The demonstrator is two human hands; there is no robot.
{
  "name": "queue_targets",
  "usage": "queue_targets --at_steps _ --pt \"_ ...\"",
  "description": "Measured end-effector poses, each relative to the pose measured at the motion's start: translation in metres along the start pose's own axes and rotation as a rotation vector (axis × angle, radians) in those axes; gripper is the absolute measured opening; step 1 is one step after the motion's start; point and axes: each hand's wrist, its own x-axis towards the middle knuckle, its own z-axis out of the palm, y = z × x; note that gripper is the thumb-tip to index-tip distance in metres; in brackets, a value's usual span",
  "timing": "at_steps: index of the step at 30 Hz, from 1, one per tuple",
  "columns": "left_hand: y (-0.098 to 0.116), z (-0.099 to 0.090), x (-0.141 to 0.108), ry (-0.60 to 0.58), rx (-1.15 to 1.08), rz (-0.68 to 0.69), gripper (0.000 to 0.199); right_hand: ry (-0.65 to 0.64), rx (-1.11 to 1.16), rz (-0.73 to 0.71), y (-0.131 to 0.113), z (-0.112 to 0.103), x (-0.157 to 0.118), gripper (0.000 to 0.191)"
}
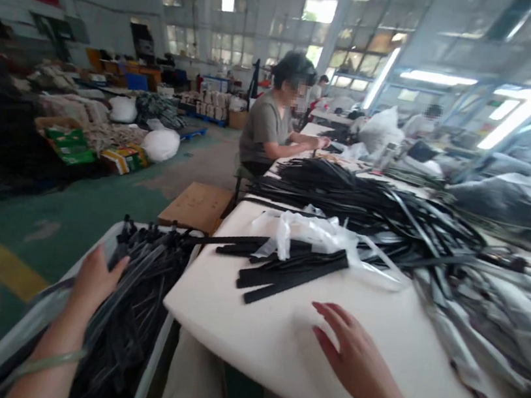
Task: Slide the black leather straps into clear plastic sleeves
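My left hand (pixel 96 277), with a pale green bangle on its wrist, is over a white bin (pixel 160 349) full of black strips (pixel 130 318). Its thumb stands apart from the fingers and no object shows in it. Over the white tabletop (pixel 270 338) is my right hand (pixel 344 342), fingers spread, holding nothing. Beyond it, cut black straps (pixel 295 272) lie on the table, partly under crumpled clear plastic (pixel 310 232). A large heap of long black straps (pixel 345 194) lies behind them.
A person (pixel 271 117) in a grey shirt sits at the table's far left side. A cardboard box (pixel 198 206) stands left of the table. Plastic-wrapped bundles (pixel 501 311) lie along the right side. Sacks and piled goods (pixel 121 132) are on the floor at the left.
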Motion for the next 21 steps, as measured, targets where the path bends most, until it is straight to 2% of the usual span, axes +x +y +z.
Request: queue_targets --at_steps 1,3,4,6,8,10,13,15,16,18,21 --pt "0.019 0.007 0.0 0.009 -0.012 0.062 0.068 -0.016 -0.082 -0.078 -0.003 0.0 0.009 0.042" --pt "0.065 0.018 -0.008 -0.012 -0.058 0.247 0.067 -0.163 -0.179 -0.202 -0.012 0.0 0.027 0.059" --pt "0.09 0.023 -0.015 -0.041 -0.081 0.366 0.065 -0.24 -0.192 -0.223 -0.017 0.0 0.035 0.073" --pt "0.138 0.031 -0.032 -0.116 -0.118 0.575 0.063 -0.342 -0.165 -0.215 -0.025 -0.004 0.043 0.082" --pt "0.178 0.038 -0.051 -0.238 -0.128 0.735 0.061 -0.367 -0.113 -0.218 -0.029 -0.011 0.037 0.084" --pt "0.208 0.043 -0.071 -0.43 -0.117 0.912 0.058 -0.341 -0.07 -0.248 -0.028 -0.016 0.019 0.084" --pt "0.232 0.046 -0.101 -0.744 -0.116 1.164 0.077 -0.29 -0.061 -0.353 -0.011 -0.005 -0.021 0.076" --pt "0.241 0.044 -0.12 -0.853 -0.144 1.215 0.09 -0.198 -0.092 -0.4 0.005 0.015 -0.044 0.055" --pt "0.245 0.043 -0.128 -0.885 -0.167 1.21 0.093 -0.093 -0.092 -0.383 0.011 0.026 -0.053 0.039" --pt "0.249 0.042 -0.141 -0.943 -0.227 1.174 0.092 0.032 -0.002 -0.303 0.016 0.043 -0.063 0.029" --pt "0.243 0.052 -0.149 -1.013 -0.297 1.083 0.079 0.123 0.381 -0.037 0.0 0.044 -0.055 0.039"
